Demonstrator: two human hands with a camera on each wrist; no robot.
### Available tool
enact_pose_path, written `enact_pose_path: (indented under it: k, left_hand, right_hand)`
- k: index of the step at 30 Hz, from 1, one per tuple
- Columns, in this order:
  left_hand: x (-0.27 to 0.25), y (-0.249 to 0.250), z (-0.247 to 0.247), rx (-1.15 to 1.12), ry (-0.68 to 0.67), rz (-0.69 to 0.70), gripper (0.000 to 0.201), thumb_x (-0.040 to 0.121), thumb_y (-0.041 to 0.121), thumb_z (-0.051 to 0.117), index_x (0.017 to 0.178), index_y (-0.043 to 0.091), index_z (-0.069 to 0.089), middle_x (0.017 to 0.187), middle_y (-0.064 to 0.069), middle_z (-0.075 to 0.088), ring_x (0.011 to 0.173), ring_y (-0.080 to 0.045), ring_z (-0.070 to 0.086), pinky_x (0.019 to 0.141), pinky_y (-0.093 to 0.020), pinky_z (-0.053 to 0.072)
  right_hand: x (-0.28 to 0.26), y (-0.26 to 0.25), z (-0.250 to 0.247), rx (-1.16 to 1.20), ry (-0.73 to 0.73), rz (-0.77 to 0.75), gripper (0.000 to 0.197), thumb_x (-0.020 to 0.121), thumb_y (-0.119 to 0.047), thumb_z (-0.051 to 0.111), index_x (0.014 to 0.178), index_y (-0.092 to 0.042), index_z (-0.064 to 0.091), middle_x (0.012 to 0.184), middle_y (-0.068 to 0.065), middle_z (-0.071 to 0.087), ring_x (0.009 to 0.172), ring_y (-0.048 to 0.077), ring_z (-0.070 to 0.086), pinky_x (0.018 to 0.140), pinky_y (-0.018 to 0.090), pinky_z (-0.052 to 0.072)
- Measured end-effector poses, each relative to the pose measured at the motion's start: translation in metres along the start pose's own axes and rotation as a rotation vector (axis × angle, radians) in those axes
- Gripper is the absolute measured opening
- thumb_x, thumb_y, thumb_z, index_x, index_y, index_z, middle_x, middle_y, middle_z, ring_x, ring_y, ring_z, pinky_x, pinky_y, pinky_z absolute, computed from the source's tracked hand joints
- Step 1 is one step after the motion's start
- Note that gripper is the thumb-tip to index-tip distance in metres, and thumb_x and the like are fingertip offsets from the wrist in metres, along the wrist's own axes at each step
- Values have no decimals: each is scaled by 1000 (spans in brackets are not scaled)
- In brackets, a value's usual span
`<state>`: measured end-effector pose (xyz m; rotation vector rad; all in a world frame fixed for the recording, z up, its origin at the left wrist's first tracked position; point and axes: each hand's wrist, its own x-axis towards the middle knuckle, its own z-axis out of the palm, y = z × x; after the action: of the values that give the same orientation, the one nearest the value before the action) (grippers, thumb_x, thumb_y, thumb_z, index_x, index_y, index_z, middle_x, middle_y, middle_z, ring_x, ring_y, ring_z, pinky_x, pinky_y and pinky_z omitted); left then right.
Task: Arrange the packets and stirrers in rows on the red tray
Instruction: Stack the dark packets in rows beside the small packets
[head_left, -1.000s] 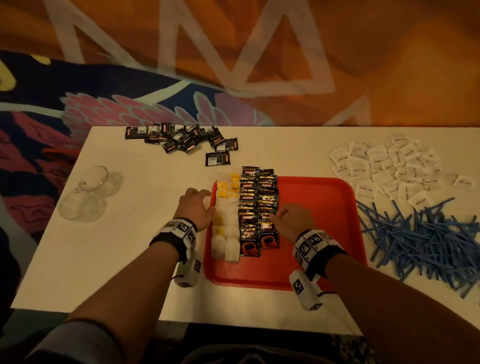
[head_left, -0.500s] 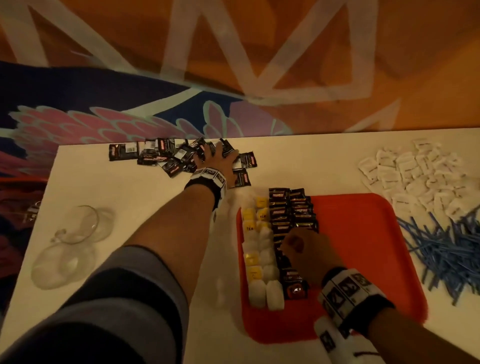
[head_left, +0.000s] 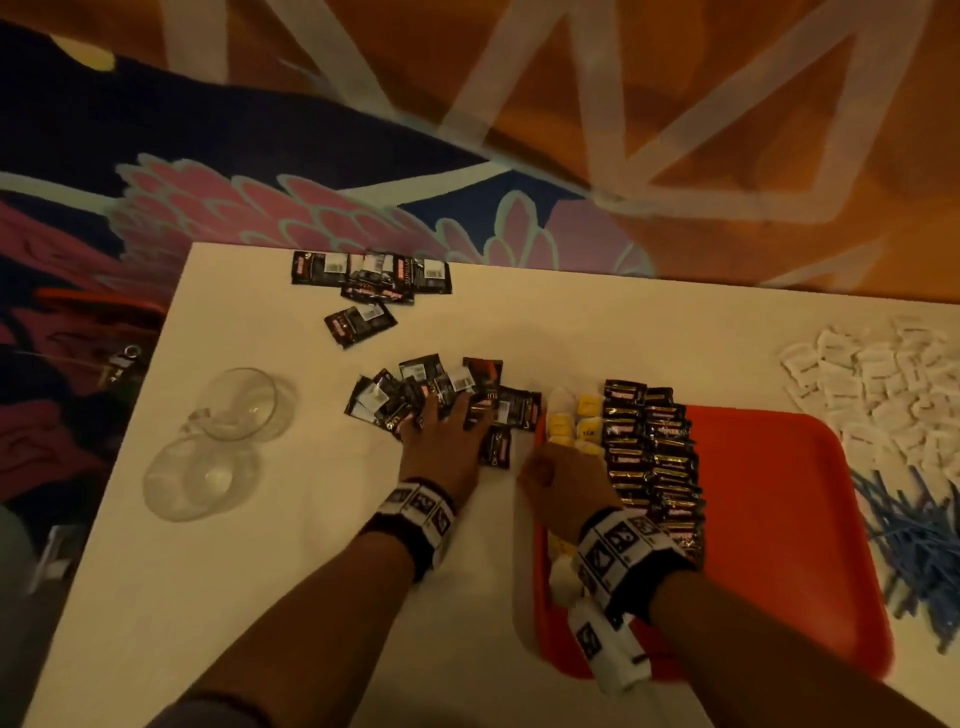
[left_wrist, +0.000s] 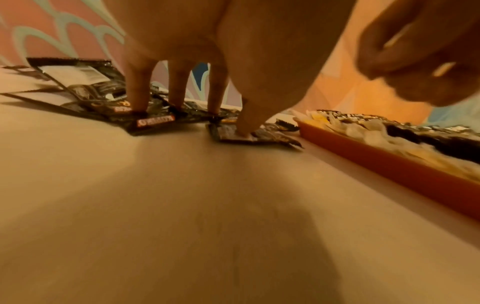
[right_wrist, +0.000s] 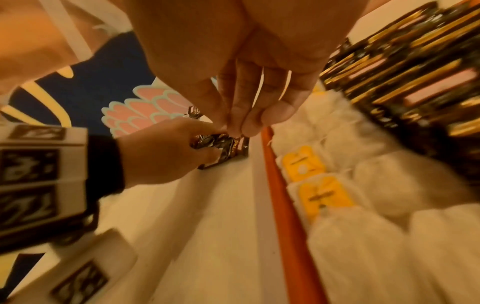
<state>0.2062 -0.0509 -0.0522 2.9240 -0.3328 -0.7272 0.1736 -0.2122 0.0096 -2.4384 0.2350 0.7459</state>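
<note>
Head view, from left to right: two glass cups (head_left: 228, 441) stand on the white surface (head_left: 218, 597). Next, the left hand (head_left: 441, 441) presses loose dark packets (head_left: 415, 395) with straight, spread fingers. The right hand (head_left: 563, 486), fingers loosely curled and holding nothing, hovers at the red tray (head_left: 779, 519), where tea bags (head_left: 571, 431) and dark rows (head_left: 654, 457) already lie. White packets (head_left: 872, 374) and blue stirrers (head_left: 914, 540) are not yet arranged.
</note>
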Motion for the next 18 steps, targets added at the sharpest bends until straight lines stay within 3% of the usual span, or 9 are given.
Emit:
enact_pose_path:
  k: [4, 6, 8, 10, 12, 15, 18]
  left_hand:
    - [-46, -9, 13, -65, 37, -28, 55, 99, 28, 52, 150, 35, 33, 163, -1, 16, 147, -39, 17, 114, -58, 25]
    - [-61, -16, 14, -146, 141, -66, 53, 94, 30, 59, 145, 30, 45, 157, -5, 32, 140, -38, 31, 109, -56, 34]
    - [-69, -30, 11, -258, 279, -191, 55, 90, 33, 65, 142, 26, 50, 152, -9, 38, 137, -36, 35, 107, -52, 36]
    - [-72, -49, 5, -353, 309, -368, 61, 90, 36, 63, 147, 28, 41, 157, -9, 26, 140, -34, 26, 108, -53, 35]
    - [-70, -67, 2, -409, 212, -501, 69, 93, 41, 58, 154, 34, 25, 161, -7, 11, 142, -34, 19, 108, -53, 35]
    - [-65, -76, 5, -473, 54, -500, 73, 94, 46, 57, 155, 35, 19, 160, -7, 15, 139, -35, 22, 105, -49, 38]
    - [-61, -68, 8, -554, 93, -445, 68, 92, 44, 62, 151, 27, 32, 148, -9, 31, 131, -33, 31, 99, -44, 41]
  right_hand:
    - [10, -18, 27, -127, -2, -89, 19, 89, -26, 66, 107, -21, 63, 119, 1, 59, 117, 19, 50, 98, 25, 37]
    - [14, -21, 37, -188, -4, -123, 33, 86, -29, 69, 116, -24, 57, 133, 0, 46, 130, 21, 36, 109, 29, 29]
    - [19, -21, 43, -268, -14, -111, 54, 82, -34, 72, 130, -27, 48, 148, 2, 31, 140, 25, 24, 115, 35, 26]
    - [25, -22, 43, -325, -45, -87, 73, 82, -39, 72, 143, -30, 34, 158, 6, 13, 147, 30, 11, 118, 40, 23]
    - [32, -25, 42, -383, -76, -75, 82, 83, -41, 71, 150, -31, 24, 162, 7, 3, 149, 31, 5, 118, 42, 19]
    - [37, -30, 50, -440, -74, -92, 81, 85, -38, 70, 151, -29, 24, 161, 8, 11, 147, 32, 14, 117, 42, 23]
    - [31, -37, 65, -401, -56, -175, 67, 89, -32, 64, 148, -28, 32, 155, 5, 27, 140, 31, 26, 112, 41, 33]
